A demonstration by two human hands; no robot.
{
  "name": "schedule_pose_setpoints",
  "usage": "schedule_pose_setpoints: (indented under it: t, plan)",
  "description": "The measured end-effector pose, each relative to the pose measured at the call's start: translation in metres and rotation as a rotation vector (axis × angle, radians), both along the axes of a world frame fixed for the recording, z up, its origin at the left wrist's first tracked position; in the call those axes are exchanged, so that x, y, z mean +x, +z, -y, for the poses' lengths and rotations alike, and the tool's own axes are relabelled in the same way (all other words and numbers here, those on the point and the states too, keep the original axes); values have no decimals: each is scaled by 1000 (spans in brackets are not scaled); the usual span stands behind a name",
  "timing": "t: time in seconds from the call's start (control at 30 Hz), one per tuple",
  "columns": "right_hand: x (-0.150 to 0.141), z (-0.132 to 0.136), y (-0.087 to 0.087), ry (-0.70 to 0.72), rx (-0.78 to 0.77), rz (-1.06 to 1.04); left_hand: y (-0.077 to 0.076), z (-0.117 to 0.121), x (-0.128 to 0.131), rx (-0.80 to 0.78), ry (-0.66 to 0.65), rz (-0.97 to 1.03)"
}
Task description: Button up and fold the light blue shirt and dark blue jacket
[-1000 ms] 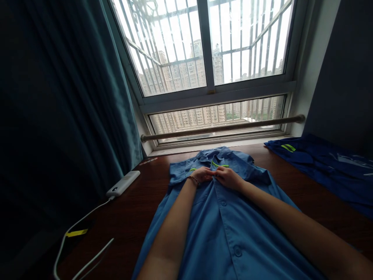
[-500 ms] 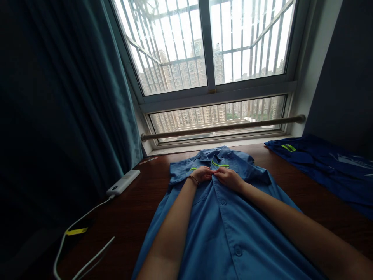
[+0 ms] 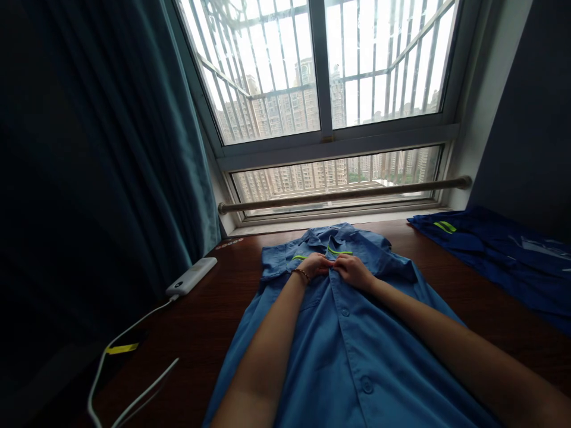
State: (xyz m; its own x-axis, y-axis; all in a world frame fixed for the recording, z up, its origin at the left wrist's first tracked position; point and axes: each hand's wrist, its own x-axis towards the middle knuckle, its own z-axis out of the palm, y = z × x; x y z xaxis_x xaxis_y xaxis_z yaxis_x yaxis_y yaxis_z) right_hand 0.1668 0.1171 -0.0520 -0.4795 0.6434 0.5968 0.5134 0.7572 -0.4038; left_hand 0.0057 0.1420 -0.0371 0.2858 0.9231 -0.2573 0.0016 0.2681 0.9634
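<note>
We see one light blue shirt [image 3: 312, 356] lying flat on its back on the brown bench [image 3: 191, 333], from five o'clock to six o'clock in our view, with its collar up toward the window [image 3: 330, 137] at twelve o'clock; both hands are busy at its front strip, near the chest.

The left hand [image 3: 316, 265] is at five o'clock and the right hand [image 3: 354, 272] is at four o'clock; each grip is narrow, pinching the shirt's front edge, and the fingertips almost meet; what sits right between them is hidden, so we cannot tell if a button is there.

We think the step in hand is small finger work on the front opening; the next move seems to call for holding the two edges close and pushing gently with the thumbs.

Now we count: two hands; one bracelet [image 3: 302, 273] on the left wrist; two buttons [image 3: 367, 385] showing below the hands; two bright green bands [image 3: 340, 251] on the chest; one dark blue garment [image 3: 491, 261] at three o'clock; one white box [image 3: 194, 276] and one yellow tab [image 3: 122, 349] at eight o'clock; white cord [image 3: 129, 333] too, one or two, we cannot tell.
</note>
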Motion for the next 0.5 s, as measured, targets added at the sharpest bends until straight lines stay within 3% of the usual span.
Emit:
schedule_pose_setpoints:
  t: [0.17, 0.33, 0.5]
  plan:
    - [-3, 1, 1, -67, -71, -92, 4, 4, -16, -27, -90, 59]
    - [-4, 2, 2, -162, -183, -139, 2, 9, -43, -33, -350, 222]
    - [-8, 2, 0, -203, -465, -216, 1, 5, -38, 12, -341, -3]
